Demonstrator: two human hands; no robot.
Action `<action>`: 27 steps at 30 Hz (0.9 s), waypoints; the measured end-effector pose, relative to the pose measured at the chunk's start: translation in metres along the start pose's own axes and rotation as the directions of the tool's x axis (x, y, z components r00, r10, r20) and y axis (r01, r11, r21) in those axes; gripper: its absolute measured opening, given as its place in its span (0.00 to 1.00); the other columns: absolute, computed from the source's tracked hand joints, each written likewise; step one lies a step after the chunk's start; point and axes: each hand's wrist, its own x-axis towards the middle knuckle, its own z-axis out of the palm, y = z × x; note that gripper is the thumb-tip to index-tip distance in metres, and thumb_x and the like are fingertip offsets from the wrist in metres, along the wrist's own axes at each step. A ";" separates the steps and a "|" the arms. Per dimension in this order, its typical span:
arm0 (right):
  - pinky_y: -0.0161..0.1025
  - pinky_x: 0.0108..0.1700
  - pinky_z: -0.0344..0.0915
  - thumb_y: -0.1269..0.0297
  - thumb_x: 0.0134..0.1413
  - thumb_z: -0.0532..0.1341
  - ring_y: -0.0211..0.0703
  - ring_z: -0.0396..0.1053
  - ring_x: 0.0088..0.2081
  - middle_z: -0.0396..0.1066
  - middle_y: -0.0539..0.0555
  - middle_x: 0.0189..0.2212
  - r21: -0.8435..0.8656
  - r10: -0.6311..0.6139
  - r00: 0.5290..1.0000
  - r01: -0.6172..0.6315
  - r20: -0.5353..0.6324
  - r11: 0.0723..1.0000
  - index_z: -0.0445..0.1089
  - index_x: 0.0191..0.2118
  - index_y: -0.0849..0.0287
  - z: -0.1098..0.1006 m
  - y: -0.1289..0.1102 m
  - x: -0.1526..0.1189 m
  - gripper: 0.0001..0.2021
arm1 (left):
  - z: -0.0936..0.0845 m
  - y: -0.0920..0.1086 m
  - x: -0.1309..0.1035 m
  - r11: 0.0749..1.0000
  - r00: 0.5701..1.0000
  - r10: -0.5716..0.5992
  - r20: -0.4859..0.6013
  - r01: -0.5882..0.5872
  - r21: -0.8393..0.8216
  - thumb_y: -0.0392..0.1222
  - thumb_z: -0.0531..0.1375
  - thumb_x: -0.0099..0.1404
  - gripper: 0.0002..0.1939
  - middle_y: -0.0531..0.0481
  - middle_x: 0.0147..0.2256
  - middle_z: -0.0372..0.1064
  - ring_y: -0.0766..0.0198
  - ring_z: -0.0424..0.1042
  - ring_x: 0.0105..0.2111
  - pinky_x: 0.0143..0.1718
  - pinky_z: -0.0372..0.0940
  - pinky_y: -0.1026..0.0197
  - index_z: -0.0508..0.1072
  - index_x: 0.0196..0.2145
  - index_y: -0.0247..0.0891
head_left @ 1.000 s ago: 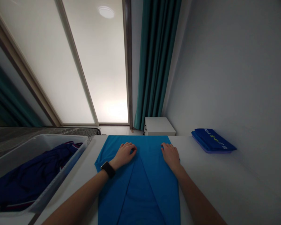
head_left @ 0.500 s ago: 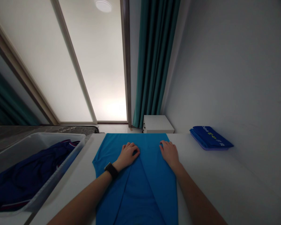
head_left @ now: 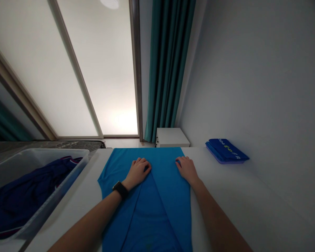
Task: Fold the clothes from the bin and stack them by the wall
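Note:
A bright blue shirt [head_left: 165, 159] lies flat on the white table [head_left: 212, 206], its far edge along the table's back edge and long folds running down its middle. My left hand [head_left: 138, 170], with a black watch on the wrist, rests on the cloth at the narrow top of these folds. Its thumb and forefinger are pinched together on the fabric. To the right, my right hand [head_left: 187, 168] is on the shirt near its right side, fingers curled and thumb against the forefinger at the cloth. The shirt's near end runs out of view.
At the left stands a clear plastic bin [head_left: 77, 152] with dark navy clothing [head_left: 39, 187] inside. A folded dark blue stack [head_left: 225, 151] with printed lettering lies at the right by the wall. Behind the table are a white cabinet [head_left: 172, 136] and a teal curtain [head_left: 168, 70].
The whole view has shifted slightly, so everything appears a little further left. Both hands keep their places on the shirt, with no clear change in the cloth.

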 end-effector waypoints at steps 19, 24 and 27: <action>0.46 0.48 0.58 0.61 0.66 0.50 0.53 0.65 0.48 0.72 0.59 0.46 -0.017 -0.030 0.999 0.030 0.022 0.999 0.69 0.50 0.58 0.006 0.006 -0.003 0.16 | -0.046 0.007 -0.006 0.967 0.949 0.254 0.188 -0.252 -0.031 0.44 0.52 0.72 0.15 0.46 0.48 0.72 0.56 0.69 0.49 0.52 0.63 0.53 0.71 0.51 0.40; 0.46 0.48 0.58 0.62 0.65 0.50 0.54 0.65 0.48 0.72 0.59 0.45 0.012 -0.026 1.000 0.026 -0.015 1.000 0.69 0.49 0.59 0.003 0.003 -0.005 0.15 | -0.017 0.064 -0.032 0.889 0.875 0.446 0.191 -0.457 0.015 0.47 0.53 0.72 0.20 0.44 0.56 0.66 0.53 0.65 0.55 0.56 0.61 0.51 0.66 0.58 0.41; 0.46 0.49 0.58 0.62 0.65 0.50 0.53 0.64 0.48 0.72 0.58 0.45 0.007 -0.015 1.000 0.015 -0.025 1.000 0.69 0.49 0.57 0.003 0.002 -0.006 0.15 | 0.002 0.096 -0.053 0.824 0.805 0.559 0.199 -0.566 -0.022 0.54 0.52 0.71 0.27 0.41 0.63 0.57 0.52 0.58 0.61 0.62 0.54 0.50 0.60 0.63 0.39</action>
